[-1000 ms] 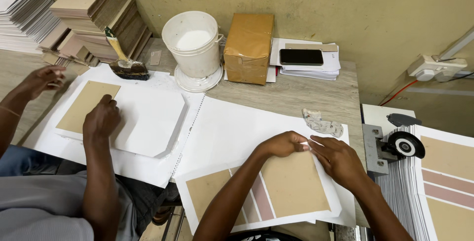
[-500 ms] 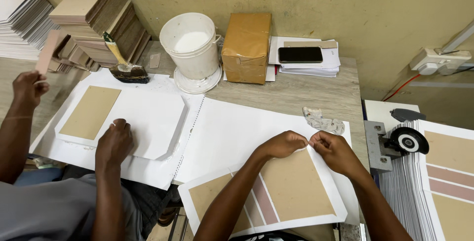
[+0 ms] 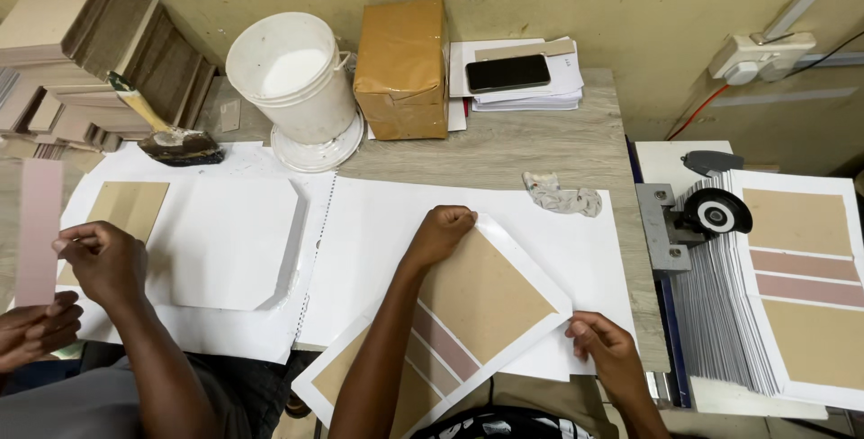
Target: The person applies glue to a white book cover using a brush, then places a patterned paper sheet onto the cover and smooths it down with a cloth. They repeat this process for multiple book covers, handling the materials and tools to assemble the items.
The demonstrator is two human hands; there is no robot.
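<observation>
A white cover sheet (image 3: pixel 526 264) lies cornerwise before me, with tan boards (image 3: pixel 481 300) and pink strips (image 3: pixel 441 344) glued on it. My left hand (image 3: pixel 441 232) is curled over its far corner, pressing the folded white edge down. My right hand (image 3: pixel 598 344) pinches the sheet's right corner at the table's front edge. Under it lies a larger white sheet (image 3: pixel 378 232).
A co-worker's hands (image 3: pixel 99 259) at the left hold a pink strip (image 3: pixel 38 232) over another white sheet with a tan board (image 3: pixel 135 205). Behind stand a white bucket (image 3: pixel 292 75), a glue brush (image 3: pixel 166 138), a brown parcel (image 3: pixel 402 66), a phone on papers (image 3: pixel 507 72), and a crumpled rag (image 3: pixel 562 194). A stack of finished sheets (image 3: pixel 792 286) stands at the right.
The cover sheet has turned cornerwise. My right hand went from its far edge down to its right corner. The co-worker lifted a pink strip.
</observation>
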